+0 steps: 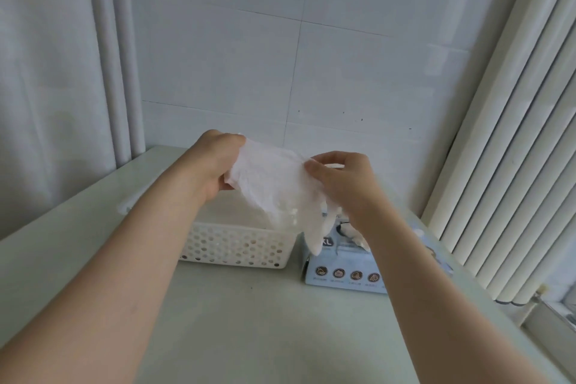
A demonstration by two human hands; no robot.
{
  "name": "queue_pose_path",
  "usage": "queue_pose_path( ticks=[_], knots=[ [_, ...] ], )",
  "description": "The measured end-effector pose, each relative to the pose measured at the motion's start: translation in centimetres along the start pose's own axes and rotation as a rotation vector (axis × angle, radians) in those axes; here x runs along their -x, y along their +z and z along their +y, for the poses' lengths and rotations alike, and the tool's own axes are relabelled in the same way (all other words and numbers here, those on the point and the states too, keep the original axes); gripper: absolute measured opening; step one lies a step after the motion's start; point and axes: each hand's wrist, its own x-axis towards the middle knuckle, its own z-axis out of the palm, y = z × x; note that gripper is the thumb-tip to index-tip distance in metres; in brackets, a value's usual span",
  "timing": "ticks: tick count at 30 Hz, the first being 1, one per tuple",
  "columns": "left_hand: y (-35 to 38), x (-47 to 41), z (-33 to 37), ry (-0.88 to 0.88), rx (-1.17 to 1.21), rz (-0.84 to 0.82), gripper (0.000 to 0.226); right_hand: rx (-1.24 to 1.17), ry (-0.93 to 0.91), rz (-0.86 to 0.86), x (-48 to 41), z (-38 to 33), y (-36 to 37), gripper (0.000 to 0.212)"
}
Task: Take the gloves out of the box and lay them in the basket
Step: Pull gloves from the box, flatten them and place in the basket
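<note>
My left hand (215, 165) and right hand (341, 179), fingers (318, 170) gripping white glove (274, 187) stretched between them, above basket (237, 248) and box (343, 273) side by side on worktop (249, 327).

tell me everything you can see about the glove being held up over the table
The glove is thin, white and slightly see-through, like disposable plastic or vinyl, and crinkled all over. It is held in the air, spread sideways between both hands: the left hand grips one edge and the right hand pinches the other. Its fingers hang limp, pointing down, in front of the blue box and beside the white basket. Whether the tips touch the box cannot be told.
</note>
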Motion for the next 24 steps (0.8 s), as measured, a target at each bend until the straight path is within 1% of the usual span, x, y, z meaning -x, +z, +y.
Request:
queue_pose_path(
  ticks=[3,5,7,8,9,11,13,16,18,19,21,22,23,24],
  knots=[
    [-1.9,-1.1,-1.2,-0.034,-0.112,0.08,0.019,0.161,-0.107,0.027,-1.7,-0.5,2.6,0.006],
    [-3.3,-2.0,-2.2,-0.067,-0.168,0.131,0.018,0.264,-0.159,-0.009,-2.8,-0.7,4.6,0.009],
    [-4.3,-2.7,-3.0,-0.095,-0.256,0.181,0.038,0.385,-0.212,-0.07,-3.5,-0.7,6.4,0.016],
    [-4.7,-2.9,-3.3,-0.096,-0.341,0.215,0.048,0.459,-0.244,-0.1,-3.8,-0.6,7.1,0.021],
    [-5.0,-2.7,-3.5,-0.086,-0.462,0.256,0.052,0.522,-0.273,-0.128,-4.0,-0.5,7.9,0.025],
    [-5.2,-2.2,-4.0,-0.077,-0.734,0.33,0.052,0.61,-0.313,-0.177,-4.2,-0.3,8.9,0.031],
    [-4.9,-1.8,-4.4,-0.089,-0.891,0.337,0.054,0.73,-0.345,-0.207,-4.2,0.0,9.4,0.034],
    [-4.6,-2.2,-5.1,-0.079,-1.072,0.292,0.058,0.937,-0.456,-0.17,-3.8,0.0,9.5,0.029],
    [-4.4,-2.5,-5.0,0.002,-1.243,0.27,0.052,0.939,-0.513,-0.17,-3.3,-0.6,9.0,0.023],
    [-4.2,-2.4,-4.7,0.054,-1.291,0.236,0.044,0.911,-0.512,-0.222,-3.0,-1.1,8.5,0.022],
    [-3.9,-2.2,-3.9,0.101,-1.26,0.082,0.028,0.87,-0.446,-0.436,-2.2,-2.1,7.4,0.029],
    [-3.7,-2.0,-3.6,0.078,-1.244,-0.03,0.027,0.885,-0.393,-0.553,-1.7,-2.4,7.0,0.037],
    [-3.5,-1.6,-3.3,0.035,-1.241,-0.15,0.033,0.932,-0.343,-0.641,-1.2,-2.5,6.6,0.046],
    [-3.3,-1.2,-3.1,-0.007,-1.239,-0.253,0.044,0.995,-0.307,-0.696,-0.8,-2.4,6.5,0.053]
  ],
)
